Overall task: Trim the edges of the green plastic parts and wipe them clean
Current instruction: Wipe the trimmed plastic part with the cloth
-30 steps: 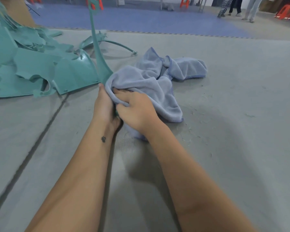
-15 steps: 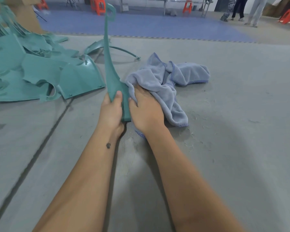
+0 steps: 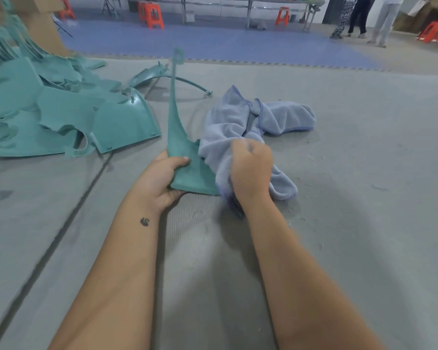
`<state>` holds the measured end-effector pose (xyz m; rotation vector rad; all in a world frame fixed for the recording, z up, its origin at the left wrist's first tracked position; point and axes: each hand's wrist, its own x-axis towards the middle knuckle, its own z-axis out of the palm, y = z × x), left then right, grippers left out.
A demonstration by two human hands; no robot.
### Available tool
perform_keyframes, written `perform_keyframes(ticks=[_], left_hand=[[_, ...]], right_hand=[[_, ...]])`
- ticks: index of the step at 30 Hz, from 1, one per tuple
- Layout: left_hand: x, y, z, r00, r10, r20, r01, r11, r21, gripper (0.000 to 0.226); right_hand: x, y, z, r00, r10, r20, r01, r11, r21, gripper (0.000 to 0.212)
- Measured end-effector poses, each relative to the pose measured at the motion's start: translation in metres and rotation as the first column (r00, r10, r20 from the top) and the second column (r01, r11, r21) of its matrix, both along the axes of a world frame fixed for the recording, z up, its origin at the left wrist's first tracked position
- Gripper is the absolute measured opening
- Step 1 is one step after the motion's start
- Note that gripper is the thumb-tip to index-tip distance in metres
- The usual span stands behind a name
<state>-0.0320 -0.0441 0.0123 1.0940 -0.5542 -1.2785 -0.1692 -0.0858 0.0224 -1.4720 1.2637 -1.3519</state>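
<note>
Reaching forward from the bottom edge, two bare forearms stretch over the grey mat (image 3: 364,173), the left one marked with a small dark tattoo (image 3: 145,221) near the wrist. The left hand (image 3: 159,180) holds the wide lower end of a green plastic part (image 3: 185,162), its grip closed on that part with the thumb laid across the near face and the fingers hidden behind. This part stands nearly upright, broad at the bottom and narrowing to a thin strip that ends in a small loop at the top. Just to its right, the right hand (image 3: 249,170) is a fist bunched tight around a fold of the pale blue cloth (image 3: 238,122), and the cloth touches the part's right edge. The hand is blurred. The rest of the cloth lies crumpled on the mat beyond and right of the hands. Left of the hands, a pile of green plastic parts (image 3: 61,117) lies on the mat, with one curved green piece (image 3: 162,77) lying apart behind the held strip. Farther back come a cardboard box (image 3: 46,29), a blue floor mat (image 3: 225,44), orange stools (image 3: 152,17) and the legs of standing people (image 3: 364,18).
</note>
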Motion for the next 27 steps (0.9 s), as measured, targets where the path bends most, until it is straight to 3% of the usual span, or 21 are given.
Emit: perform_keyframes(ticks=[2, 4, 6, 8, 11, 14, 17, 20, 23, 27], left_hand=[[0.007, 0.005, 0.001, 0.999, -0.042, 0.02, 0.041, 0.998, 0.051, 0.025], [0.011, 0.01, 0.003, 0.995, -0.096, -0.008, 0.096, 0.991, 0.091, 0.025], [0.013, 0.013, 0.005, 0.991, -0.134, -0.018, 0.135, 0.982, 0.131, 0.025], [0.013, 0.012, 0.005, 0.99, -0.14, -0.012, 0.14, 0.98, 0.143, 0.026], [0.012, 0.01, 0.006, 0.983, -0.178, -0.048, 0.181, 0.982, 0.062, 0.046], [0.007, 0.013, 0.007, 0.973, -0.218, -0.073, 0.218, 0.976, -0.016, 0.046], [-0.002, 0.013, 0.008, 0.967, -0.217, -0.135, 0.205, 0.974, -0.101, 0.049], [-0.009, 0.011, 0.01, 0.97, -0.188, -0.157, 0.17, 0.978, -0.119, 0.051], [-0.015, 0.009, 0.011, 0.962, -0.174, -0.21, 0.155, 0.983, -0.102, 0.052], [-0.015, 0.009, 0.014, 0.96, -0.189, -0.206, 0.165, 0.978, -0.128, 0.051]], right_hand=[[-0.007, -0.007, 0.004, 0.937, -0.171, 0.304, 0.131, 0.98, 0.149, 0.035], [-0.017, -0.013, 0.006, 0.788, -0.309, 0.532, 0.22, 0.949, 0.226, 0.026], [-0.026, -0.017, 0.006, 0.744, -0.336, 0.578, 0.287, 0.941, 0.178, 0.024], [-0.027, -0.017, 0.004, 0.795, -0.249, 0.554, 0.256, 0.964, 0.065, 0.022], [-0.013, -0.011, 0.001, 0.935, 0.068, 0.348, -0.03, 0.993, -0.112, 0.023], [0.005, -0.001, -0.002, 0.952, 0.302, -0.057, -0.307, 0.935, -0.176, 0.015], [0.009, 0.003, -0.008, 0.906, 0.201, -0.374, -0.335, 0.879, -0.341, 0.022], [0.003, 0.007, -0.002, 0.87, 0.135, -0.474, -0.335, 0.867, -0.368, 0.019], [0.001, 0.006, 0.002, 0.756, 0.154, -0.636, -0.425, 0.855, -0.298, 0.027], [-0.001, 0.003, 0.001, 0.699, -0.039, -0.714, -0.356, 0.847, -0.394, 0.03]])
